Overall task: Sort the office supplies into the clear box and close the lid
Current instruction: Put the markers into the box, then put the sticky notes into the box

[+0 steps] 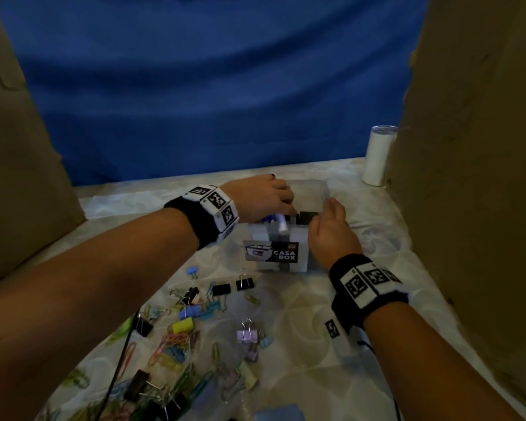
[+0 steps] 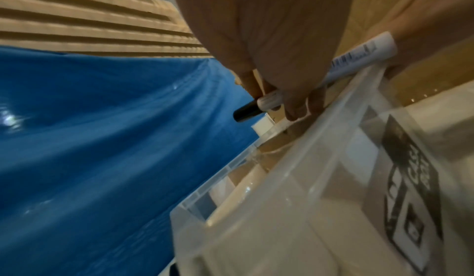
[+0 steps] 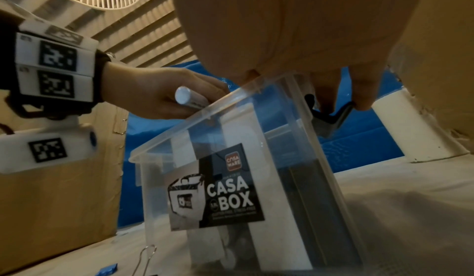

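Left hand [image 1: 266, 197]: fingers wrapped round a white marker [image 2: 359, 57], lowering it over the clear box [image 3: 231, 179] rim.
Right hand [image 1: 331, 232]: pinching a black clip-like piece [image 3: 330, 116] at the rim, likely dropping it in.
Binder clips [image 1: 219, 290]: loose on the table.

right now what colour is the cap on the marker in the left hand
Black cap on a white marker; the left wrist view shows it best.

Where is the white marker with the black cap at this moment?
In the head view, the white marker is in the left hand, over the left part of the clear box's open top.
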